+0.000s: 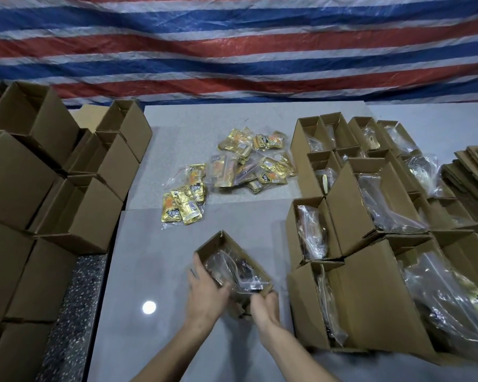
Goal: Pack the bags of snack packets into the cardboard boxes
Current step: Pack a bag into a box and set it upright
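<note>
Item: small cardboard box, open top, standing on the bench near its front middle; inside it a clear plastic bag with dark contents, part of the bag rising above the rim. Left hand holds the box's left wall, grip curled over the rim onto the bag. Right hand grips the near right corner of the box, fingers curled round it.

Right side: filled boxes packed close in rows, each holding a clear bag; flat cardboard sheets stacked beyond them at the far right.

Left side: empty boxes stacked in tiers, open tops.

Bench middle: two loose bags of gold snack packets, lying just beside each other, well apart from the held box.

Surface: grey, glossy, a lamp glare near the front. Backdrop: striped tarpaulin, red, white, blue.

Open room: bare bench between the held box and the loose bags, and to the left of the hands
</note>
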Demonstrator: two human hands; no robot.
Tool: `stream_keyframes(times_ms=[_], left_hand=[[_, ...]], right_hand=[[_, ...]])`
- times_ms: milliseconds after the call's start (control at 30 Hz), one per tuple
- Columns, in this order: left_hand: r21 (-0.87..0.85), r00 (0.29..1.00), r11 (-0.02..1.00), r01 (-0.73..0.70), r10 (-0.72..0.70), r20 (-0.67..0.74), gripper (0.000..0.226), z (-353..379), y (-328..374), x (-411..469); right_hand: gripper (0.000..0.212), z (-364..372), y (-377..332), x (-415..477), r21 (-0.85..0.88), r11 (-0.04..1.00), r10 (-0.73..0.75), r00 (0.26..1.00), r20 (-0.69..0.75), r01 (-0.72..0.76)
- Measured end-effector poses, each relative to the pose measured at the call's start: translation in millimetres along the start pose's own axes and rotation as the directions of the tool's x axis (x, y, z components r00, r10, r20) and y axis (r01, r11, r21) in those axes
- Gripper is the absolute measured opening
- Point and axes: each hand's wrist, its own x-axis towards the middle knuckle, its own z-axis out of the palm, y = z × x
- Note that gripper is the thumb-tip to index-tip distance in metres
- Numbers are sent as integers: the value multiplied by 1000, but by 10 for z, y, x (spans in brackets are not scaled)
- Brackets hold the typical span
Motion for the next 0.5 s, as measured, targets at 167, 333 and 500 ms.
stream_keyframes(times_ms=[167, 333, 500], left_hand=[[-315, 995, 944, 100, -85, 60, 113, 182, 165, 11], [-283, 997, 958, -45, 62, 49, 99, 158, 280, 345], [-168, 988, 978, -122, 135, 69, 84, 158, 612, 858]], right_hand=[[30, 3, 26, 40, 52, 998, -40, 999, -20, 41], [31, -101, 13, 115, 370, 929, -24, 995, 94, -13], [12, -164, 23, 152, 353, 936, -31, 990, 138, -20]])
